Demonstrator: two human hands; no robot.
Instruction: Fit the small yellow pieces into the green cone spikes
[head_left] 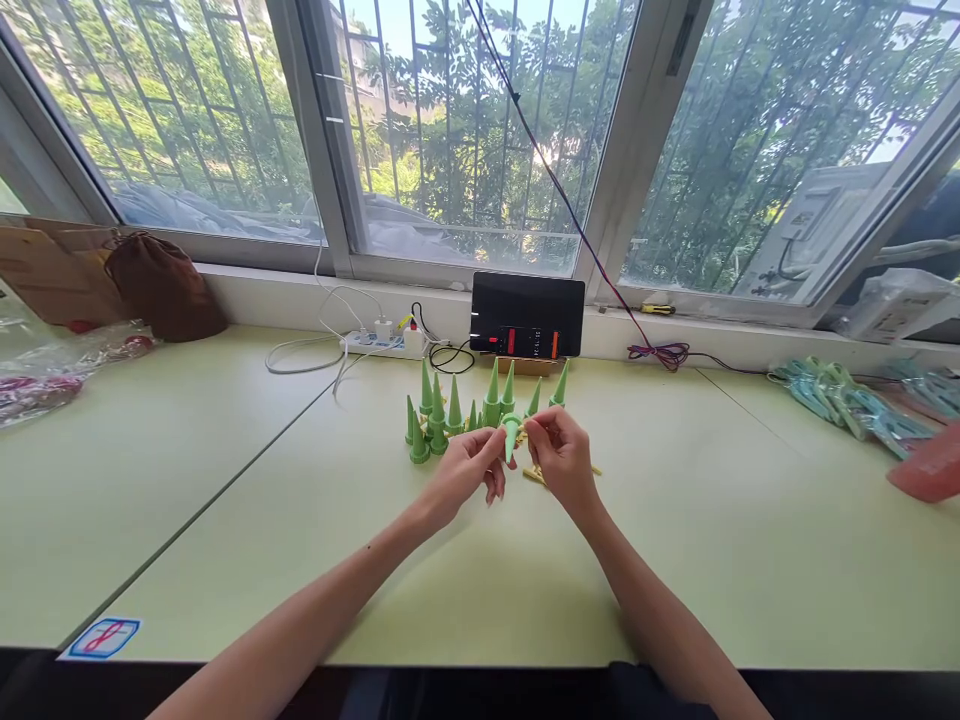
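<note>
My left hand holds a green plastic cone-shaped spike between thumb and fingers, its point tilted down and its wider collar upward. My right hand is closed in a pinch beside the spike's collar. What lies between its fingertips is too small to make out, though a bit of yellow shows there. Just beyond my hands stand several more green spikes with their points up. Small yellow pieces lie on the table under my right hand, partly covered by it.
A dark tablet leans at the back beside a power strip with cables. To the left are a brown bag and plastic packaging. Bagged green and blue items and a red object lie on the right.
</note>
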